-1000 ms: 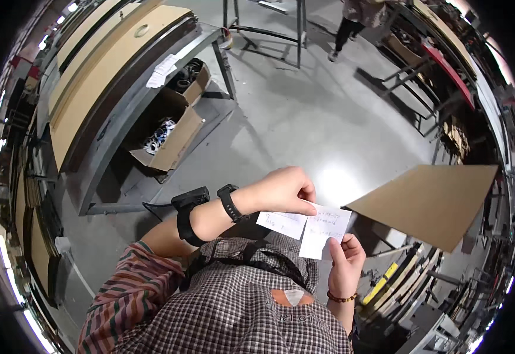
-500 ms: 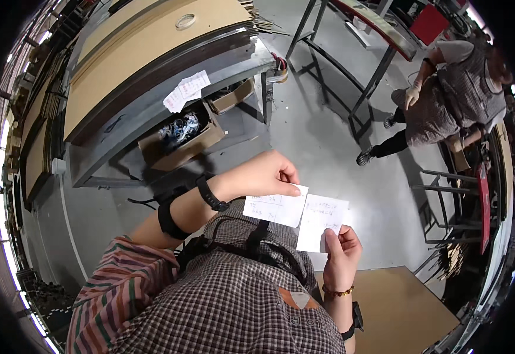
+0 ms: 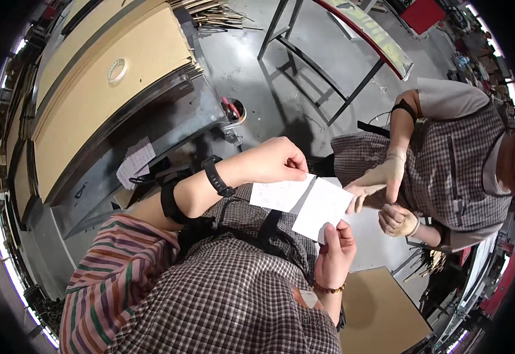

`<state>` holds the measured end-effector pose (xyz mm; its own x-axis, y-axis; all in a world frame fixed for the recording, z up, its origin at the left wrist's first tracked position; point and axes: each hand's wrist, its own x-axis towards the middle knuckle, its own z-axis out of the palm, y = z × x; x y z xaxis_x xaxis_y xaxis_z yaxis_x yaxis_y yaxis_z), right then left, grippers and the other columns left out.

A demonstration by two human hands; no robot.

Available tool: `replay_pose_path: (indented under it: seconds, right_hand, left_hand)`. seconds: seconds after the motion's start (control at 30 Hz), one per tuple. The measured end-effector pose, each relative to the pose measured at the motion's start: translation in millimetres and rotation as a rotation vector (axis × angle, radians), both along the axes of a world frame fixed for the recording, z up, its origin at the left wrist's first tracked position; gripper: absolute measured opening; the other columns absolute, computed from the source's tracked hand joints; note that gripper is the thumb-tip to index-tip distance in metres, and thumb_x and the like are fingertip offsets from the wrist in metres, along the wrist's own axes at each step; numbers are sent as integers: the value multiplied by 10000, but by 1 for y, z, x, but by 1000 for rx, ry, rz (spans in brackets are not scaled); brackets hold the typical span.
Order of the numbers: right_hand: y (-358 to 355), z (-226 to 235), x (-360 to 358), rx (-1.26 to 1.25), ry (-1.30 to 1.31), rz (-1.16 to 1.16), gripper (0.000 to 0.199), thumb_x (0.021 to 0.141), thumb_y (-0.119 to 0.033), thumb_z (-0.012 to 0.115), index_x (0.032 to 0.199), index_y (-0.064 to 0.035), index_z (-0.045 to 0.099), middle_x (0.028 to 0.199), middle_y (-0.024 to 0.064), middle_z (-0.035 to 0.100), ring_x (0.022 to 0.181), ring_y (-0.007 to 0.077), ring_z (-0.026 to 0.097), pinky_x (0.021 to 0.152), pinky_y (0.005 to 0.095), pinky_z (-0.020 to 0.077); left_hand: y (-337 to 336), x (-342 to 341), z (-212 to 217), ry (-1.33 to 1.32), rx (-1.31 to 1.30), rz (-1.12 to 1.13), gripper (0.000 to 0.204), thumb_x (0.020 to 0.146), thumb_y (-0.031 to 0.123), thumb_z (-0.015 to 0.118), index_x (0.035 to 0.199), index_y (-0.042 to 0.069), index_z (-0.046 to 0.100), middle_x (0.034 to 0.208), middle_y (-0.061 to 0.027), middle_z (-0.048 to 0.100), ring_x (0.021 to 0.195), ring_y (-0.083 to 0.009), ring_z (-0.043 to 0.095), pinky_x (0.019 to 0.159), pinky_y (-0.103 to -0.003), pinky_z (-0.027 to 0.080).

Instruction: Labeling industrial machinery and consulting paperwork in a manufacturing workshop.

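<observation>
My left hand (image 3: 282, 160) pinches the top edge of a white paper slip (image 3: 271, 194) with faint writing on it. My right hand (image 3: 335, 253) grips a second white paper slip (image 3: 322, 207) from below, thumb on its face. The two slips are side by side in front of my checked apron, edges close together or slightly overlapping. A co-worker's gloved hand (image 3: 381, 182) reaches to the right edge of the second slip; whether it touches the paper I cannot tell.
The co-worker (image 3: 464, 159) stands close on the right in a checked apron. A bench with stacked boards (image 3: 110, 100) and a tape roll (image 3: 117, 71) is at the left; more paper slips (image 3: 136, 162) hang by its side. A brown board (image 3: 381, 307) lies lower right.
The co-worker has come much closer and stretched a gloved hand toward my right slip. My view has shifted relative to the bench. Both my hands keep their slips, held slightly closer together.
</observation>
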<state>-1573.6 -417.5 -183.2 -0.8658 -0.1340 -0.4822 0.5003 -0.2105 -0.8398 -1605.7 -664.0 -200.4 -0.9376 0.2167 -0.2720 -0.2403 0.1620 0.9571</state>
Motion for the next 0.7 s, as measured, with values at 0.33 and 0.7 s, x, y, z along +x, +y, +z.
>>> replay_pose_path:
  seconds: [0.33, 0.7]
  right_hand:
    - [-51, -1, -147, -20, -38, 372, 210, 898, -45, 586, 1077, 14, 493, 852, 102, 621, 689, 139, 605, 628, 221, 475]
    - [-43, -7, -173, -66, -178, 340, 227, 952, -111, 506, 1143, 4, 466, 900, 132, 601, 654, 185, 613, 586, 271, 512]
  left_hand:
    - [-35, -118, 17, -3, -130, 159, 193, 810, 102, 648, 905, -65, 657, 728, -86, 665, 657, -110, 584, 628, -258, 482]
    - [-35, -159, 1, 143, -168, 177, 230, 763, 163, 684, 889, -28, 675, 727, -128, 668, 659, -162, 628, 627, -293, 492]
